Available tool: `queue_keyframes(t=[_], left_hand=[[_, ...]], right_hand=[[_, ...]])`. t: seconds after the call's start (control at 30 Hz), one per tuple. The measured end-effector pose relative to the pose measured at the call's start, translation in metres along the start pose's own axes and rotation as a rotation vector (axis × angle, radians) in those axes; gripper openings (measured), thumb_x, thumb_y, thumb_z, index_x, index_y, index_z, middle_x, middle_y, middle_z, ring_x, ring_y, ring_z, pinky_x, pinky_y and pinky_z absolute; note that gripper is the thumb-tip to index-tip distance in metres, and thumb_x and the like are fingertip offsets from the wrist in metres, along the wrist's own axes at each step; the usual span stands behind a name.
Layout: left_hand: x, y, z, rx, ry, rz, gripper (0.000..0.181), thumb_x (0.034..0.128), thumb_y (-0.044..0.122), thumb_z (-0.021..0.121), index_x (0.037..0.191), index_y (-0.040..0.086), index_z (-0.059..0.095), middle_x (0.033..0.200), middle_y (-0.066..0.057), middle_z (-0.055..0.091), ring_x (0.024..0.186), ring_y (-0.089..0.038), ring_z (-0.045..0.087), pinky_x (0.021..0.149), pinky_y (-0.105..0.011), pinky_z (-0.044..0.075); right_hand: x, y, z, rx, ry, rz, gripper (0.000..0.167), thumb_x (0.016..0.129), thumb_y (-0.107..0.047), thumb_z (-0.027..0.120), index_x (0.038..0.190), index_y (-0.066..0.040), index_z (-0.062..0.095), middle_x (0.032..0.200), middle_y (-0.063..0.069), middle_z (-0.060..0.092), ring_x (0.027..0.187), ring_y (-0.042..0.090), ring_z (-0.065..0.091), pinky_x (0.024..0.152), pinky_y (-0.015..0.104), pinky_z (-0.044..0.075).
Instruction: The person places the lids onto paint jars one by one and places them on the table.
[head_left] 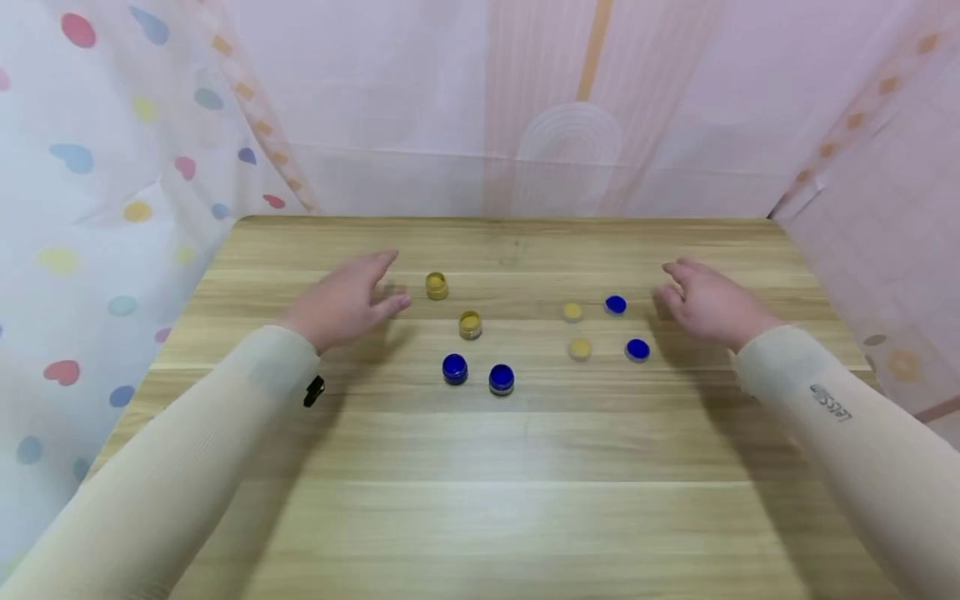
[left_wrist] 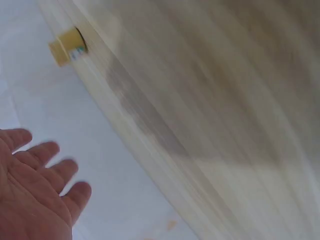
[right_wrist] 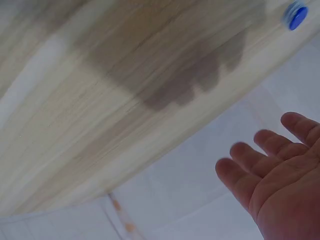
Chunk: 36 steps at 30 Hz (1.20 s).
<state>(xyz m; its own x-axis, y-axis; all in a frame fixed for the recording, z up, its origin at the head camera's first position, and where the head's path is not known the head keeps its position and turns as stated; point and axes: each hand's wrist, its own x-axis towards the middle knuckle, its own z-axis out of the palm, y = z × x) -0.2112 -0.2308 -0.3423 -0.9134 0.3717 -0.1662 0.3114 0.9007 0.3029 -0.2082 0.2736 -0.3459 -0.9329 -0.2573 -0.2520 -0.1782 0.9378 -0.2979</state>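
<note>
My left hand [head_left: 341, 302] hovers over the table's left side with fingers apart, holding nothing. Just right of it are two open yellow jars, one farther back [head_left: 437, 287] and one nearer [head_left: 470, 326]. Two open blue jars [head_left: 455, 369] [head_left: 502, 380] sit in front of them. Two yellow lids [head_left: 572, 312] [head_left: 580, 349] and two blue lids [head_left: 616, 305] [head_left: 637, 350] lie right of centre. My right hand [head_left: 712, 304], empty with relaxed fingers, is to the right of the blue lids. In the left wrist view a yellow jar [left_wrist: 70, 47] appears beyond the left hand's spread fingers.
A wooden table [head_left: 525, 517] spans the view. Behind it hangs a pale patterned curtain [head_left: 390, 100], with a dotted curtain [head_left: 90, 208] at the left. A small black object [head_left: 314, 391] shows beside the left sleeve.
</note>
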Motion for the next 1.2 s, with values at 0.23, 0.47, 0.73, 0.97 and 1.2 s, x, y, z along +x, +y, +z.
queue_keyframes(t=[0.23,0.47,0.73,0.97,1.2], left_hand=[[-0.013,0.022,0.019,-0.012,-0.054,0.097,0.095,0.0925,0.065,0.071,0.165,0.015,0.034,0.169,-0.014,0.036,0.156,-0.040,0.035,0.125,-0.061,0.029],[-0.012,0.040,0.045,0.007,-0.122,0.169,0.094,0.0865,0.056,0.082,0.160,0.013,0.043,0.155,-0.011,0.057,0.146,-0.035,0.050,0.122,-0.055,0.037],[-0.010,0.053,0.052,-0.019,-0.176,0.165,0.086,0.0890,0.049,0.082,0.157,0.012,0.047,0.144,-0.010,0.064,0.135,-0.029,0.061,0.118,-0.051,0.044],[-0.003,0.060,0.056,-0.012,-0.164,0.205,0.065,0.0922,0.042,0.081,0.147,0.016,0.059,0.134,-0.006,0.069,0.124,-0.025,0.066,0.113,-0.049,0.049],[0.002,0.061,0.064,0.013,-0.145,0.222,0.029,0.0951,0.036,0.080,0.120,0.022,0.072,0.117,0.001,0.070,0.104,-0.016,0.066,0.101,-0.043,0.056]], right_hand=[[-0.016,-0.009,0.002,-0.038,0.024,-0.067,0.056,0.111,-0.023,0.046,0.155,0.010,0.037,0.157,0.036,0.041,0.148,0.055,0.037,0.122,0.066,0.030],[-0.024,-0.011,0.011,-0.060,0.027,-0.109,0.054,0.109,-0.020,0.052,0.153,0.010,0.042,0.153,0.035,0.048,0.144,0.054,0.044,0.120,0.065,0.035],[-0.026,-0.015,0.016,-0.089,0.058,-0.149,0.052,0.107,-0.017,0.055,0.149,0.012,0.046,0.148,0.038,0.051,0.140,0.055,0.048,0.118,0.065,0.037],[-0.023,-0.018,0.018,-0.105,0.051,-0.144,0.052,0.108,-0.020,0.055,0.149,0.010,0.047,0.149,0.036,0.051,0.141,0.054,0.047,0.119,0.064,0.036],[-0.023,-0.018,0.025,-0.116,0.053,-0.166,0.050,0.107,-0.019,0.058,0.147,0.010,0.050,0.147,0.035,0.054,0.139,0.053,0.051,0.117,0.063,0.040]])
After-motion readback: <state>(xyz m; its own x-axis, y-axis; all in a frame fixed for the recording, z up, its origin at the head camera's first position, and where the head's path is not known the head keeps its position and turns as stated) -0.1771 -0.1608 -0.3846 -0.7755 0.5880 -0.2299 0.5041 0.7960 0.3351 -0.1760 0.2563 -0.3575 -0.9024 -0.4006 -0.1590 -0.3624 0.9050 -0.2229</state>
